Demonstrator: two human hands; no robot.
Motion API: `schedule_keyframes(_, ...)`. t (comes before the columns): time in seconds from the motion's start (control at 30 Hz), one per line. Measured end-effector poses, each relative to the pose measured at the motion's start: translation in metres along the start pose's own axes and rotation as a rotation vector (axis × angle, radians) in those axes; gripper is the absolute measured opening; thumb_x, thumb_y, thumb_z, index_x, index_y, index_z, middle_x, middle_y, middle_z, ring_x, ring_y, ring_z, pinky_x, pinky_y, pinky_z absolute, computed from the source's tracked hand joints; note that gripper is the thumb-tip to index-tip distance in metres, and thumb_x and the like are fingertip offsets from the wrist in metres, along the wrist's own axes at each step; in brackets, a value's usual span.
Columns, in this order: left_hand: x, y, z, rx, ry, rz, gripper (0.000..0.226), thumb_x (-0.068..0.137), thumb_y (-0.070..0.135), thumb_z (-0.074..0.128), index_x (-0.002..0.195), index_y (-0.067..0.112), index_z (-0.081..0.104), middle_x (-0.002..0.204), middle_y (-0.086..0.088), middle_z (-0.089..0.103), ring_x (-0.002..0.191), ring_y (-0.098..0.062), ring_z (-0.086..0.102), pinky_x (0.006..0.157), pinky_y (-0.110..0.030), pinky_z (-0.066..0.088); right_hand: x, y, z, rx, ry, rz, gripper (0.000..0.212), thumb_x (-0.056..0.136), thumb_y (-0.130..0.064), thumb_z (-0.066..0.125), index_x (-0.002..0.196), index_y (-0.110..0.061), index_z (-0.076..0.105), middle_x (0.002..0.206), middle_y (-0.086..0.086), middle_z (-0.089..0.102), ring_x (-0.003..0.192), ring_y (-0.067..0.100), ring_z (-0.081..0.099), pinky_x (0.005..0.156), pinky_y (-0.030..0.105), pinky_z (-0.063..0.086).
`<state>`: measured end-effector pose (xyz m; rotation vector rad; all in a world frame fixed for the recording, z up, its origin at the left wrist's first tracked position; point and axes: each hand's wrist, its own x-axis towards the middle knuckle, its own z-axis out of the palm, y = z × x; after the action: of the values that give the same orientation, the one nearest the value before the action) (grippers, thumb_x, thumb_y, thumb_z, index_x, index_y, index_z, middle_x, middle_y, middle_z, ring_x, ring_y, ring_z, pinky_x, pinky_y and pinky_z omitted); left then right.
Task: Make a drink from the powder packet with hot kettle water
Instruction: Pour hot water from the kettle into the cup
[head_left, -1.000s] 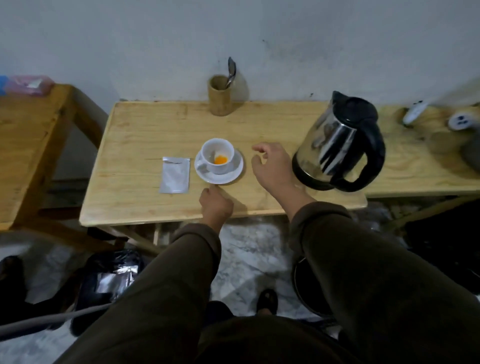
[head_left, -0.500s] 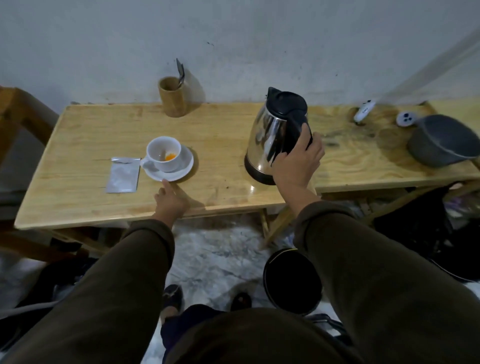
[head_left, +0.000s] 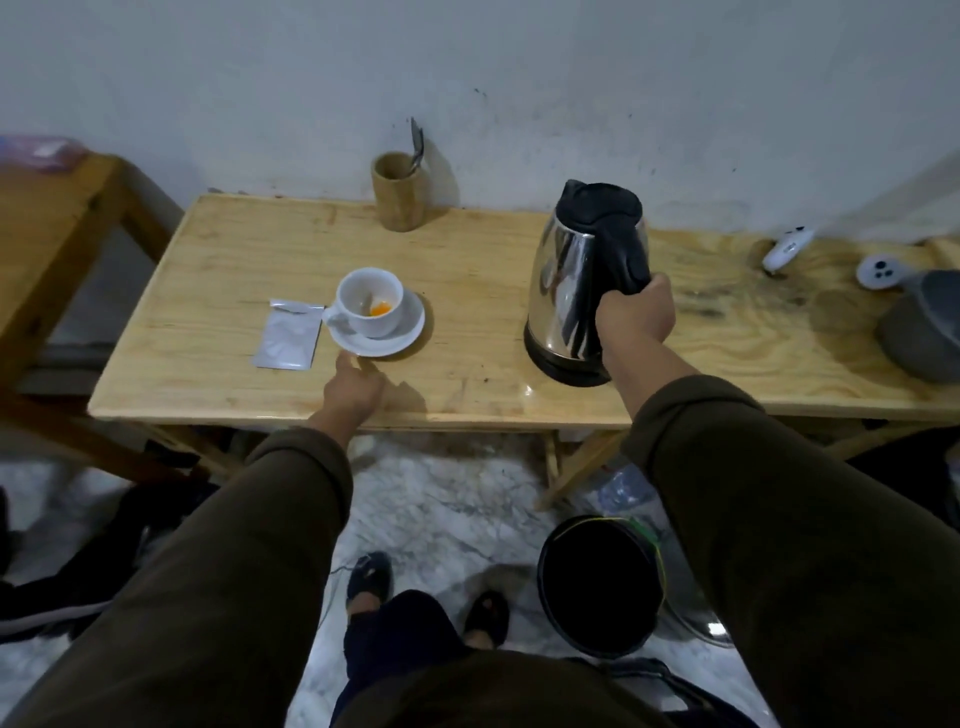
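Note:
A steel kettle (head_left: 569, 291) with a black lid and handle stands on the wooden table (head_left: 467, 374). My right hand (head_left: 636, 314) is wrapped around its handle. Left of it a white cup (head_left: 370, 301) with orange powder at the bottom sits on a white saucer (head_left: 408, 335). A torn silver powder packet (head_left: 287, 342) lies flat beside the saucer. My left hand (head_left: 352, 387) rests on the table just in front of the saucer, its fingertip at the rim, holding nothing.
A wooden holder (head_left: 397, 191) with a spoon stands at the wall. At the right end lie a grey pot (head_left: 922, 332) and two white plugs (head_left: 787, 247). Another wooden table (head_left: 47, 234) stands at the left. A black bucket (head_left: 600, 584) sits on the floor below.
My right hand went from hovering open near the cup to gripping the kettle handle. My view swung right, then partly back. The left hand stayed by the saucer.

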<state>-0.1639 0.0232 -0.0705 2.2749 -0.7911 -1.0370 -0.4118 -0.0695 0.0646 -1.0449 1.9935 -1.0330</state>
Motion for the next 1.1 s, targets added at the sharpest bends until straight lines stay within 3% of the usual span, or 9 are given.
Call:
schedule_keyframes(0.2,0.033,-0.005,-0.073,-0.362,0.022,-0.128,0.081,0.094,0.05,0.042,0.154,0.022,-0.005,0.158,-0.013,0.024,0.14,-0.038,0.034,0.113,-0.051,0.035,-0.03,-0.067,0.039,-0.254,-0.094,-0.278,0.03,0.083,0.0,0.049,0.111,-0.008,0.054,0.11,0.011,0.061,0.094,0.029,0.059,0.074,0.03,0.046)
schedule_keyframes(0.37,0.028,0.009,-0.068,-0.613,-0.106,-0.267,0.07,0.094,0.06,0.031,0.145,0.012,0.032,0.12,-0.009,0.047,0.115,-0.033,0.051,0.096,-0.042,0.045,-0.024,-0.076,0.033,-0.577,-0.15,-0.559,0.029,0.08,-0.004,0.051,0.108,-0.006,0.055,0.109,0.017,0.063,0.101,0.035,0.058,0.069,0.029,0.035)
schedule_keyframes(0.47,0.038,0.009,-0.078,-0.651,-0.181,-0.282,0.067,0.095,0.06,0.028,0.144,0.016,0.035,0.126,-0.011,0.05,0.122,-0.034,0.05,0.095,-0.046,0.044,-0.032,-0.092,0.046,-0.671,-0.24,-0.652,0.02,0.078,-0.003,0.051,0.098,-0.007,0.053,0.095,0.018,0.059,0.092,0.034,0.056,0.067,0.03,0.034)
schedule_keyframes(0.53,0.043,0.011,-0.087,-0.664,-0.204,-0.305,0.067,0.094,0.061,0.029,0.145,0.017,0.033,0.142,-0.014,0.044,0.129,-0.035,0.046,0.103,-0.051,0.04,-0.043,-0.105,0.058,-0.751,-0.293,-0.692,0.014,0.078,-0.002,0.05,0.088,-0.009,0.045,0.087,0.013,0.051,0.082,0.03,0.049,0.065,0.029,0.033)
schedule_keyframes(0.63,0.051,0.012,-0.096,-0.714,-0.255,-0.308,0.062,0.097,0.055,0.031,0.144,0.014,0.034,0.147,-0.016,0.042,0.133,-0.034,0.044,0.097,-0.046,0.042,-0.056,-0.118,0.076,-0.856,-0.326,-0.736,0.011,0.079,-0.004,0.049,0.084,-0.01,0.042,0.084,0.011,0.048,0.078,0.027,0.044,0.065,0.029,0.032)
schedule_keyframes(0.8,0.063,0.007,-0.098,-0.694,-0.368,-0.251,0.063,0.098,0.049,0.035,0.143,0.006,0.039,0.135,-0.013,0.052,0.124,-0.03,0.055,0.093,-0.037,0.048,-0.073,-0.13,0.099,-0.997,-0.322,-0.715,0.02,0.084,-0.008,0.049,0.104,-0.009,0.054,0.099,0.014,0.057,0.092,0.033,0.054,0.068,0.032,0.037)
schedule_keyframes(0.87,0.067,0.006,-0.098,-0.698,-0.385,-0.241,0.065,0.097,0.049,0.038,0.143,0.003,0.038,0.148,-0.02,0.041,0.137,-0.037,0.041,0.109,-0.041,0.039,-0.079,-0.134,0.106,-1.039,-0.316,-0.725,0.025,0.086,-0.008,0.048,0.109,-0.007,0.054,0.109,0.017,0.059,0.1,0.035,0.056,0.069,0.033,0.038)
schedule_keyframes(0.97,0.069,0.005,-0.101,-0.7,-0.44,-0.249,0.07,0.097,0.051,0.035,0.145,0.0,0.035,0.155,-0.025,0.023,0.143,-0.04,0.025,0.116,-0.043,0.027,-0.088,-0.14,0.114,-1.1,-0.304,-0.743,0.026,0.087,-0.007,0.047,0.112,-0.007,0.053,0.113,0.017,0.058,0.102,0.036,0.057,0.07,0.033,0.04)
schedule_keyframes(1.1,0.076,0.005,-0.102,-0.726,-0.426,-0.275,0.067,0.096,0.051,0.039,0.143,0.003,0.039,0.146,-0.022,0.045,0.127,-0.038,0.049,0.107,-0.047,0.039,-0.099,-0.149,0.121,-1.192,-0.302,-0.781,0.023,0.089,-0.009,0.048,0.111,-0.007,0.054,0.112,0.016,0.059,0.1,0.034,0.058,0.072,0.035,0.04)
